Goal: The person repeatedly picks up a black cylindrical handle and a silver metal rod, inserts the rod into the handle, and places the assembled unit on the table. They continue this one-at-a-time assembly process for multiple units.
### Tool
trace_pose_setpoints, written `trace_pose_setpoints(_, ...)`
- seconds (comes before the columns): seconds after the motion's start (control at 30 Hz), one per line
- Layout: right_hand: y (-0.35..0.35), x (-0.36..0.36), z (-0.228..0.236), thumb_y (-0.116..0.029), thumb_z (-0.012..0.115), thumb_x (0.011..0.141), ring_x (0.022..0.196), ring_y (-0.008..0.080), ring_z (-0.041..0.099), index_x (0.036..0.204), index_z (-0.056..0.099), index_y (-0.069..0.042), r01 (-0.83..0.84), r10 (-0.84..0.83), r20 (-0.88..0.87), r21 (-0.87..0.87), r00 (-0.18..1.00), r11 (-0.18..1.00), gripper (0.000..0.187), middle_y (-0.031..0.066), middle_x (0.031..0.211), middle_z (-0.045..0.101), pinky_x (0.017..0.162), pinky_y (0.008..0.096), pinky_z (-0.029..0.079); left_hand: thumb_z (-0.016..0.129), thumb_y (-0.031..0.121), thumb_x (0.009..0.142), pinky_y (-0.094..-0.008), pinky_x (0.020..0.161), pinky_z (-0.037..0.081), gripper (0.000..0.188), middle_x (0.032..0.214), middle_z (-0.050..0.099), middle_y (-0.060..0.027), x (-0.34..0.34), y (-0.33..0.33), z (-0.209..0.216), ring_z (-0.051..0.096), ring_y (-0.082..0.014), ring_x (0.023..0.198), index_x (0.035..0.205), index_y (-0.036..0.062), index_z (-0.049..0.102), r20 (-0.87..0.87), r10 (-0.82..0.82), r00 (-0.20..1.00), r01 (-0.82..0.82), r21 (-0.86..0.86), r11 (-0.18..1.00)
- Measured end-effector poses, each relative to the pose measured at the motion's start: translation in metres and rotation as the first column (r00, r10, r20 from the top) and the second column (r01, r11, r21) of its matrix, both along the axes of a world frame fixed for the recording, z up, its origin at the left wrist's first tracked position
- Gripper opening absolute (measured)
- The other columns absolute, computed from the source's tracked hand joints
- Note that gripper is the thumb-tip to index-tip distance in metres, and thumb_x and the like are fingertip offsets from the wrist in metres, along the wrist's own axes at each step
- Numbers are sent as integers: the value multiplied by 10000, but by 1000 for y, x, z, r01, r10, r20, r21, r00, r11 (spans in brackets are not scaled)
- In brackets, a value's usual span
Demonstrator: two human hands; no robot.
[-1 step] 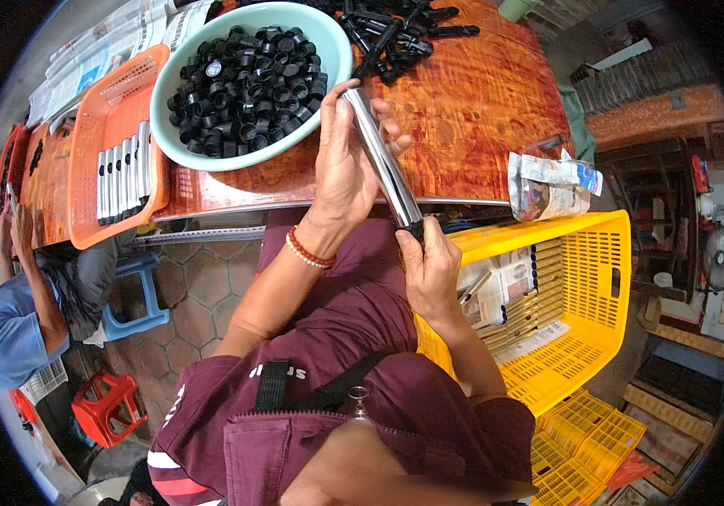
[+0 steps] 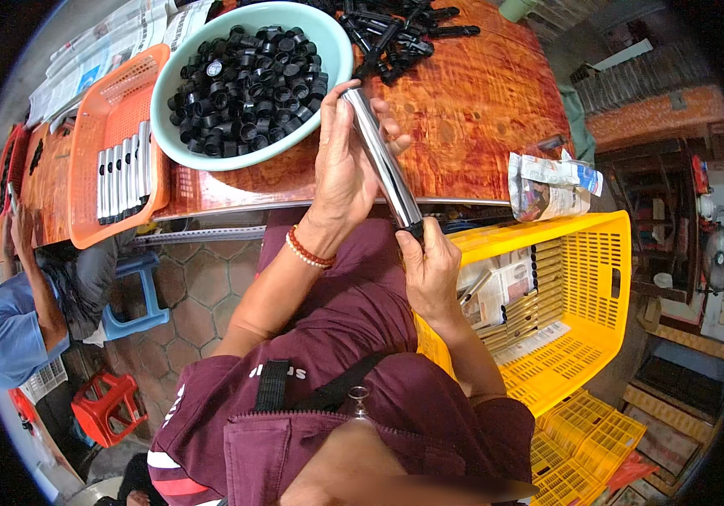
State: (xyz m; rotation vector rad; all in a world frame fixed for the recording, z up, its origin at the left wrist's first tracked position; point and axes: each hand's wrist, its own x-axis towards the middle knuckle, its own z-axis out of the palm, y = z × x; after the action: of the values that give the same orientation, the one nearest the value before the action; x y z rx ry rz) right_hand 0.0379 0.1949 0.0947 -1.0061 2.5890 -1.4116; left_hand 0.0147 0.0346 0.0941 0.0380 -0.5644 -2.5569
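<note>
slanted silver tube [image 2: 381, 158], left hand [image 2: 343, 173] cupping its far end, right hand [image 2: 433, 274] pinching its black near end

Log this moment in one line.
left hand: on upper end of chrome tube; right hand: gripping its black lower end; nearby: teal basin of black caps, yellow crate

White lettering [image 2: 294, 373] marks the maroon clothing [image 2: 341, 325]; newspapers [image 2: 96, 52] carry print [image 2: 180, 23].

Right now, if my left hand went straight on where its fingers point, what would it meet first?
Your left hand would probably meet the black parts heaped on the table, though the bowl sits close to that line and depth is unclear.
</note>
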Motion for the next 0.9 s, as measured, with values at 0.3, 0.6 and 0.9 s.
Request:
trace_pose_setpoints(0.3,7,0,-9,-237,555,933,592,417,504,835,474,6,27,-4,246,-89,969,996,274,204,642,481,521,426,382,383,309,1012,-439,799,565,291,1062,535,-114,-1,-10,-9,613,-220,893,1186,83,446,9,78,997,-78,-41,996)
trace_pose_setpoints(0.6,1,1,-9,-234,614,901,569,398,501,811,464,-3,-47,48,27,-50,998,998,290,191,634,478,514,421,384,483,338,974,-431,774,568,284,982,577,-92,2,-23,-12,622,-217,832,1050,67,522,87,60,994,-62,24,998)
trace_pose_setpoints(0.9,3,0,-9,-222,644,876,572,387,526,815,465,-2,-45,46,-20,28,999,999,290,180,648,493,503,426,403,523,337,929,-401,834,529,371,936,593,-76,2,-29,-13,596,-200,796,1153,43,528,53,-93,994,84,153,985)
